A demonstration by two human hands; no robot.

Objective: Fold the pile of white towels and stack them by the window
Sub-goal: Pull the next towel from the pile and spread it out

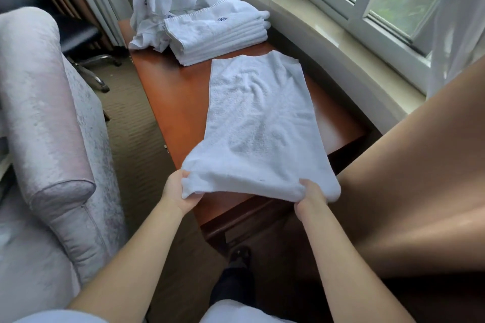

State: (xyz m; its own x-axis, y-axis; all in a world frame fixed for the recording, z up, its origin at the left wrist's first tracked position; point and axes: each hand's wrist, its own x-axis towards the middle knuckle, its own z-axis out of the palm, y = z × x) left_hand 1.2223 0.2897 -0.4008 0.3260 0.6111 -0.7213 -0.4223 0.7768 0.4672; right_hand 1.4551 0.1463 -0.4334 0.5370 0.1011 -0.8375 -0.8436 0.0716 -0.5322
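Towel [258,115]: lay lengthwise on the worktop [173,92], near end lifted.
Fingers: your left hand [178,191] and right hand [311,195] each pinched a near corner.
Handling: soft, light, limp; you did best gripping corners.
Markings: folded stack [217,37] showed blue emblems, unreadable.

No words or numbers can be read anywhere; the only marks are small blue embroidered emblems, too blurred to make out, on the top of the stack of folded towels [217,34] at the table's [170,92] far end.
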